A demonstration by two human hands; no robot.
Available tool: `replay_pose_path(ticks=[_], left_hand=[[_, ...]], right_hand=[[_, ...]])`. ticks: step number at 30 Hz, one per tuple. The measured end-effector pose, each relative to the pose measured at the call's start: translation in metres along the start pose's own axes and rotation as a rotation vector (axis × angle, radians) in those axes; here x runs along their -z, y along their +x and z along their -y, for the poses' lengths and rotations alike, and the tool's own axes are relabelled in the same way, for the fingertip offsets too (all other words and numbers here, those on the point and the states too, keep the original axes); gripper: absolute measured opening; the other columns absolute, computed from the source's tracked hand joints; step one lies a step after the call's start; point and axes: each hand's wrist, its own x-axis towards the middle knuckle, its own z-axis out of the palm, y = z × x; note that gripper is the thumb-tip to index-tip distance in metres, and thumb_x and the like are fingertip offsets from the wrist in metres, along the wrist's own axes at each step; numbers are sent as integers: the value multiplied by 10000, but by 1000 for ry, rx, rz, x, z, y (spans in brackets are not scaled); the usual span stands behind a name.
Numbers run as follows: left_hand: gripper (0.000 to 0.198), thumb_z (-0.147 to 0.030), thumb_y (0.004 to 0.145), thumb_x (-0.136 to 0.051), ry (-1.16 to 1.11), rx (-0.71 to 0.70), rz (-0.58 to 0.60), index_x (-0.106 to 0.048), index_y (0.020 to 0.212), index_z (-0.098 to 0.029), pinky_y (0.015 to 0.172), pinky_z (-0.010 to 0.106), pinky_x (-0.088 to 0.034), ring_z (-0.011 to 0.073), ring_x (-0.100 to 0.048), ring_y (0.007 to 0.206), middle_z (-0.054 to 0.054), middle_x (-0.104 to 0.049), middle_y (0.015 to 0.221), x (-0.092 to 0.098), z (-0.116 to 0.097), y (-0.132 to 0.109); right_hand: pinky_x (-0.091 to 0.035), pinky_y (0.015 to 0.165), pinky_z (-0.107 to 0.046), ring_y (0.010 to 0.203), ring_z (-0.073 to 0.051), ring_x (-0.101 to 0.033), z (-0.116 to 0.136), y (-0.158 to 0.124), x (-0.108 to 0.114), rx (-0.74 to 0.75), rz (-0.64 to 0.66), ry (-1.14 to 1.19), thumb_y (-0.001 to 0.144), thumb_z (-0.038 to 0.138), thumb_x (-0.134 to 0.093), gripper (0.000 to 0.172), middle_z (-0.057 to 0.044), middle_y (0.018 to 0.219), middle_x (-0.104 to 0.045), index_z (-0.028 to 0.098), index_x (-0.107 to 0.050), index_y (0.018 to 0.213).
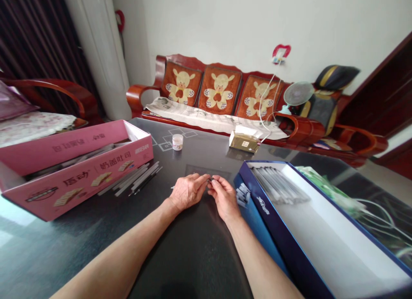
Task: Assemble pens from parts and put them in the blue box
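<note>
My left hand (187,190) and my right hand (223,196) meet over the dark glass table (180,256). Their fingertips are pinched together on a thin pen-like piece (210,179); a pale end of it pokes out to the left of my left hand. A loose pile of thin pen parts (135,179) lies to the left of my hands, beside an open pink cardboard box (74,170). An open blue box (309,221) with a row of clear-bagged pens (278,185) sits right of my right hand.
A small white jar (177,141) and a tissue box (244,141) stand at the table's far side. Behind it are a red wooden sofa (219,93) with bear cushions, a small fan (298,94) and a chair (51,93) at far left. Plastic bags (331,191) lie beyond the blue box.
</note>
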Motion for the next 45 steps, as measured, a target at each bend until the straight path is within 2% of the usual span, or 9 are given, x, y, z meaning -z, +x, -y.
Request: replay_pose_path(ticks=[8,17,22,27,30,33,37,42,45], left_hand=[[310,-319,936,-345,44,1,99,-562,1144,-242,564,211,-437,150,-615,725,23,-606,783,7,0,2],[277,-302,931,-348,40,4,96,-598,911,-186,560,222,-412,139,-569,686,33,-564,782,5,7,5],[277,-286,936,-362,69,-78,56,-616,944,-178,663,277,-409,165,-521,734,46,-572,771,3,13,6],[293,-297,944,-357,93,-142,21,-623,988,-181,713,323,-368,178,-478,738,51,-575,771,4,13,8],[308,-301,948,-345,83,-149,19,-625,990,-179,716,328,-356,178,-471,735,51,-571,767,5,11,8],[309,-300,946,-346,79,-137,23,-628,996,-181,724,334,-354,181,-477,746,56,-575,773,4,11,7],[312,-297,944,-345,82,-130,37,-633,997,-189,731,339,-353,183,-482,753,57,-571,770,3,12,7],[312,-299,942,-346,71,-133,40,-635,976,-187,730,341,-353,181,-474,740,52,-563,756,4,11,8],[314,-298,942,-343,76,-125,41,-634,977,-184,735,341,-355,182,-475,743,54,-566,762,4,12,8]], right_hand=[[-497,574,-211,695,-119,-608,-4,1,-1,47,-20,-167,661,342,-738,280,2,753,-656,176,-658,872],[-530,604,-264,654,-142,-631,-1,8,1,65,25,-386,669,412,-712,343,-5,732,-667,160,-661,897],[-534,613,-259,654,-140,-633,2,8,2,61,72,-422,695,431,-695,349,-10,733,-657,153,-640,899],[-530,564,-264,605,-148,-614,4,7,1,63,103,-536,777,558,-576,415,-38,697,-648,145,-616,793],[-534,541,-278,588,-155,-609,5,7,0,66,74,-553,802,598,-509,459,-36,694,-641,150,-608,828],[-543,552,-271,674,-167,-629,7,6,0,71,95,-497,764,558,-578,409,-16,748,-638,173,-592,901],[-540,570,-257,680,-167,-633,9,5,-1,65,102,-531,731,532,-619,371,-10,710,-633,172,-600,820],[-516,516,-276,530,-165,-616,6,6,-2,52,25,-671,766,639,-511,497,-39,651,-641,157,-604,690],[-532,529,-286,590,-183,-634,8,5,-4,63,22,-646,756,639,-522,489,-44,683,-654,159,-612,740]])
